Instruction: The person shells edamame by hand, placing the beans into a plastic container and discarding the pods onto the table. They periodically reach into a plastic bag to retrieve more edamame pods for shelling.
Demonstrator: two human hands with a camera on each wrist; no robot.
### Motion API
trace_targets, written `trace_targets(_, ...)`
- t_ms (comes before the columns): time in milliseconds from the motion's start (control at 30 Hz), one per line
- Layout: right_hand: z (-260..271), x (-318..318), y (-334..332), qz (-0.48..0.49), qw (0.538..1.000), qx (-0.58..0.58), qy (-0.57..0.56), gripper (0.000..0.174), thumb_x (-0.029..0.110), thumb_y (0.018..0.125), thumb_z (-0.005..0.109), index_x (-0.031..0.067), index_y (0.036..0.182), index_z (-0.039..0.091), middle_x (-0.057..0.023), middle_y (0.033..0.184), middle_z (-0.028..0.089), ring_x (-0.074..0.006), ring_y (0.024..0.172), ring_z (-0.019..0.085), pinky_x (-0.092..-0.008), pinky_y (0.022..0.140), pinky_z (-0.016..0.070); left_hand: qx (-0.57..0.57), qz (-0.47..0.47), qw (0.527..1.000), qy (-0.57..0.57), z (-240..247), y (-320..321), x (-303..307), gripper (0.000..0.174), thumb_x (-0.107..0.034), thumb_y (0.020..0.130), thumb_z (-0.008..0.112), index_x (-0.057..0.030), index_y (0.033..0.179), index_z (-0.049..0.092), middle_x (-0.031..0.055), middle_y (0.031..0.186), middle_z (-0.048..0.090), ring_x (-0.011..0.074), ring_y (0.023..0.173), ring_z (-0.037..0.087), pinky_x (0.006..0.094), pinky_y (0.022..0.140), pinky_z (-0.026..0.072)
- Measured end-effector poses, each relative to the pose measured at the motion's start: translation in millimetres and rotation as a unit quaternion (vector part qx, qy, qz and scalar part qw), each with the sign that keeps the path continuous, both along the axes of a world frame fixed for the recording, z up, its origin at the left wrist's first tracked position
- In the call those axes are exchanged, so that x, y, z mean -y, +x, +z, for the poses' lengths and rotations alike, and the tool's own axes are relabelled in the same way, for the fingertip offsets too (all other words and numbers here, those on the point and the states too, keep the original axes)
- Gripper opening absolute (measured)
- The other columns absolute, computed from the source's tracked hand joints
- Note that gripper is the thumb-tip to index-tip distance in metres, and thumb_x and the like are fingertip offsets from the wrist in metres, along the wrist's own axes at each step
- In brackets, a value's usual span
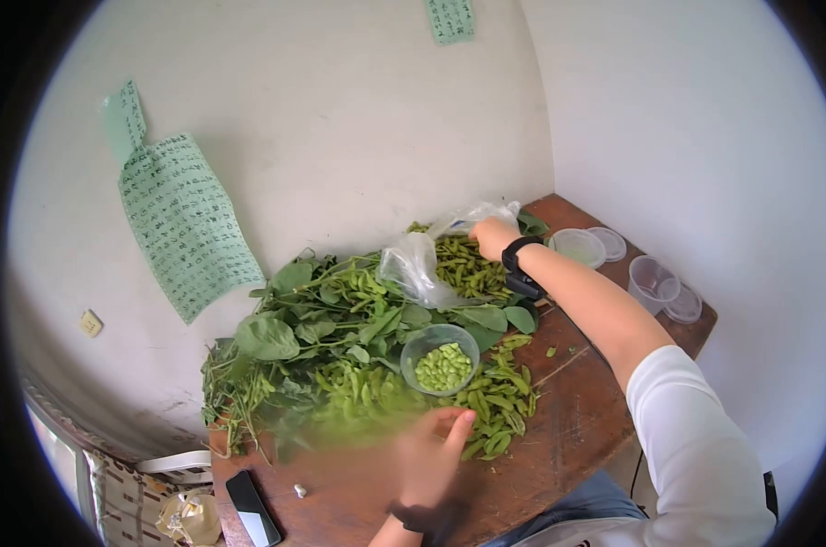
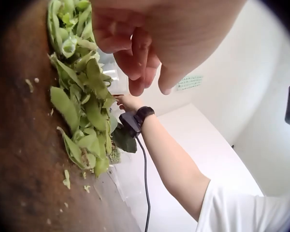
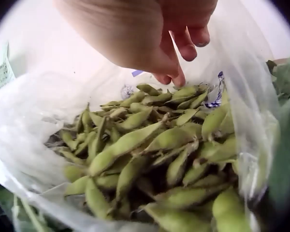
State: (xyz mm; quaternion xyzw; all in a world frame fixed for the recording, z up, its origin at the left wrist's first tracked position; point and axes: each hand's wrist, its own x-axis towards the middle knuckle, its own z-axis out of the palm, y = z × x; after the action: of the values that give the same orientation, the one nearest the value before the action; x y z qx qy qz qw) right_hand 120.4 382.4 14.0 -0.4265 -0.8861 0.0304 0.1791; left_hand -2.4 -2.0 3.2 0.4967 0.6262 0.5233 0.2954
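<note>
Here, pale walls (image 1: 385, 137) flank a brown table (image 1: 572, 415); left hand (image 1: 431, 454) and right hand (image 1: 496, 239) hang relaxed.

"From the head, where do we look?"
"Forward and down, well above the fingers (image 2: 140, 48)."
"And from the wrists?"
"Close by the fingers: left, we face past them toward the right arm (image 2: 168, 157); right, pods (image 3: 128, 145) beneath them, which our head view shares."

Bright, soft light; one smeared patch

In the head view, blur smears the pods (image 1: 365, 412) beside the left hand's (image 1: 433, 453) fingers. In the right wrist view, the bag (image 3: 255, 159) shines below the right hand's (image 3: 142, 36) fingers. All views have darkened, rounded corners.
</note>
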Motion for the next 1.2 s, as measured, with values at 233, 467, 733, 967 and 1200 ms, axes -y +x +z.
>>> trace_targets(233,3,-3,-22,-0.135,0.985,0.108,0.027,0.009,0.005,0.079,0.064,-0.0005,0.084,0.07,-0.0216,0.092,0.067,-0.0366,0.09,0.065,-0.0455,0.077,0.0554,0.042,-0.001,0.999,0.007,2,-2,2,0.019,-0.014,0.089,0.07,0.0037,0.093,0.07,0.0053,0.075,0.07,0.0089,0.067,0.065,0.0227,0.062,0.0497)
trace_targets(467,16,6,-17,-0.121,0.989,0.067,-0.045,0.01,0.004,0.081,0.06,-0.0029,0.079,0.068,-0.0237,0.083,0.066,-0.0362,0.079,0.066,-0.0462,0.07,0.0539,0.016,0.001,1.0,0.02,3,-2,2,0.018,-0.015,0.09,0.069,0.0028,0.091,0.07,0.0043,0.069,0.069,0.0076,0.062,0.063,0.0219,0.058,0.0482)
trace_targets(733,18,13,8,-0.027,0.996,0.057,-0.062,0.023,0.01,0.075,0.065,-0.0104,0.066,0.06,-0.0254,0.064,0.059,-0.0358,0.057,0.059,-0.0479,0.058,0.0469,0.051,-0.022,0.998,0.02,1,3,4,0.02,-0.017,0.092,0.067,0.0028,0.092,0.069,0.005,0.069,0.069,0.0059,0.059,0.061,0.0203,0.054,0.046)
trace_targets(967,-1,13,-3,-0.105,0.991,0.026,-0.074,0.015,0.004,0.08,0.062,-0.0095,0.074,0.064,-0.0288,0.079,0.062,-0.0392,0.074,0.062,-0.0478,0.069,0.0513,0.035,-0.023,0.999,0.013,-1,4,5,0.022,-0.019,0.093,0.066,0.003,0.094,0.069,0.005,0.069,0.069,0.0076,0.062,0.064,0.0213,0.055,0.047)
trace_targets(1200,23,26,-1,-0.128,0.989,0.032,-0.069,0.014,0.005,0.08,0.062,-0.0062,0.083,0.069,-0.0264,0.086,0.067,-0.0377,0.086,0.066,-0.0438,0.075,0.0542,0.023,-0.012,1.0,0.007,0,-1,5,0.021,-0.019,0.093,0.065,0.0014,0.094,0.07,0.0051,0.071,0.07,0.0078,0.063,0.065,0.0219,0.057,0.0483)
